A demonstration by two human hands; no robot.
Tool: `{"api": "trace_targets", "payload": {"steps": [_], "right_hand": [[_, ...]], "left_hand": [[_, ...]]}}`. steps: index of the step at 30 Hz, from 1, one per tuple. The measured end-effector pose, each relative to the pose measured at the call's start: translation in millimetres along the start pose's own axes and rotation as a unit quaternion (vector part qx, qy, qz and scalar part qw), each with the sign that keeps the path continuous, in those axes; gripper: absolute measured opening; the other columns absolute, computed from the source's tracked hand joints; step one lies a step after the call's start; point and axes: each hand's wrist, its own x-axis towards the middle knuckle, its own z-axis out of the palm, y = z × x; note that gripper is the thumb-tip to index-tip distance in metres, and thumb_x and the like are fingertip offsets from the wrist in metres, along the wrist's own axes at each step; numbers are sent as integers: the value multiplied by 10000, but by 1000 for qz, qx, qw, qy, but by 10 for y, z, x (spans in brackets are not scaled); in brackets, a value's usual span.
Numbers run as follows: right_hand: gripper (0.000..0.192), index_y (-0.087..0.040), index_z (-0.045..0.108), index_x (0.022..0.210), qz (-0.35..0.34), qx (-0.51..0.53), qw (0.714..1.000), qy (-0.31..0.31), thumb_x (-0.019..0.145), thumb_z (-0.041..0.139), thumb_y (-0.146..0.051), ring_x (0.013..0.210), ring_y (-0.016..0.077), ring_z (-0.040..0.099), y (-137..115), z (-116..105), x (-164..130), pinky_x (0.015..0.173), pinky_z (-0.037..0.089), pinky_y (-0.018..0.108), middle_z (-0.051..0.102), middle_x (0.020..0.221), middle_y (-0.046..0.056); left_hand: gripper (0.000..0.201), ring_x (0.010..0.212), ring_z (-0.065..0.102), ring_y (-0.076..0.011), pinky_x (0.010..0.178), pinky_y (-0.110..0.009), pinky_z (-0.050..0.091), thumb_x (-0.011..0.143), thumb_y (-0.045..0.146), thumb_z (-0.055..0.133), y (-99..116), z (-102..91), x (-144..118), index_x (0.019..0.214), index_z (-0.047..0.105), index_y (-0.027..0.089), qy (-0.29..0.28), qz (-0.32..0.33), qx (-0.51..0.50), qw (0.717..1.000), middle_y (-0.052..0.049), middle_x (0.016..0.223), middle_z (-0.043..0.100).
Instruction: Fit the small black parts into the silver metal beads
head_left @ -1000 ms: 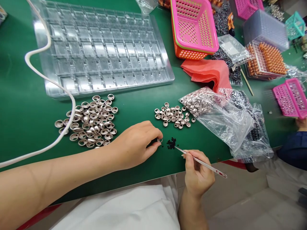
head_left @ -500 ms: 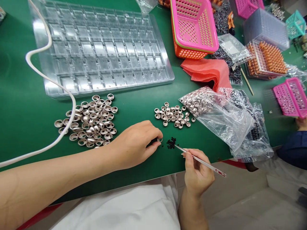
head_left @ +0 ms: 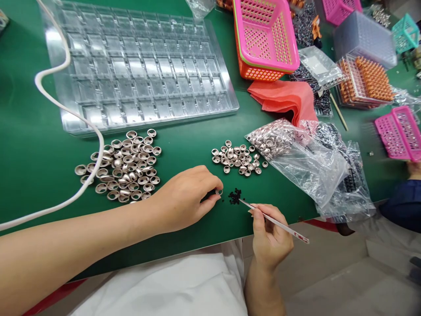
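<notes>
My left hand [head_left: 184, 199] rests on the green table and pinches a small metal ring [head_left: 219, 192] between thumb and fingertips. My right hand [head_left: 270, 239] grips thin tweezers [head_left: 272, 220], whose tip touches a little heap of tiny black parts [head_left: 234, 196] just right of the ring. A small pile of metal rings [head_left: 239, 158] lies beyond the black parts. A larger pile of bigger metal cups [head_left: 123, 167] lies to the left of my left hand.
A clear compartment tray [head_left: 138, 66] spans the back left, with a white cable [head_left: 66, 109] across it. Plastic bags of parts [head_left: 309, 162] lie right. Pink baskets [head_left: 266, 37], red cloth [head_left: 286, 98] and orange parts [head_left: 368, 81] crowd the back right. Another person's sleeve [head_left: 403, 204] shows at the far right.
My right hand and the tweezers have shifted slightly toward the black parts. My left hand has stayed put on the ring.
</notes>
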Motion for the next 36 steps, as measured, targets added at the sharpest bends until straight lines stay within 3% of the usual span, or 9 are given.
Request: {"api": "trace_targets", "payload": {"steps": [27,36], "right_hand": [[111,-219,699,982,0,-21,1000,17,890,694,-157,729,175,713,15,16,-23,607,618,319,734,859,32],[169,-223,681,1021,-37,-8,999,4,894,678,-113,789,179,712,39,0,-5,629,628,340,728,904,37]], "left_hand": [[83,851,596,-206,714,-313,455,935,147,569,5,-3,4,960,645,171,-6,-4,-1,1000,-30,856,691],[89,864,597,-201,724,-308,457,943,151,566,-1,-5,-5,968,651,164,4,5,-4,1000,-30,869,697]]}}
